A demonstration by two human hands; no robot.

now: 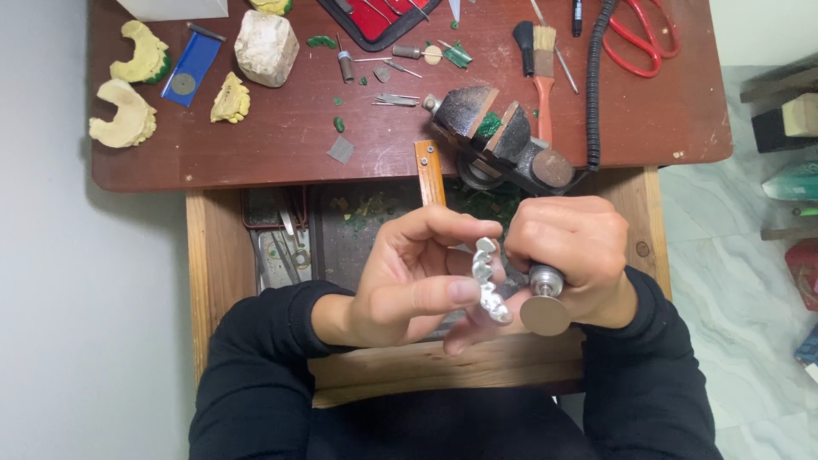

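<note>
Both hands work in front of the near edge of the reddish-brown table (281, 145), above an open wooden drawer (204, 255). The left hand (409, 277) pinches a shiny, lumpy metal dental casting (488, 281) between thumb and fingers. The right hand (571, 255) is closed round a rotary handpiece (538, 281), whose flat grey disc (544, 314) sits just beside the casting. A dark vise (498, 136) (clamped at the edge) stands just behind; yellowish plaster casts (128, 119) and a blue rectangular packet (191, 68) lie far left.
</note>
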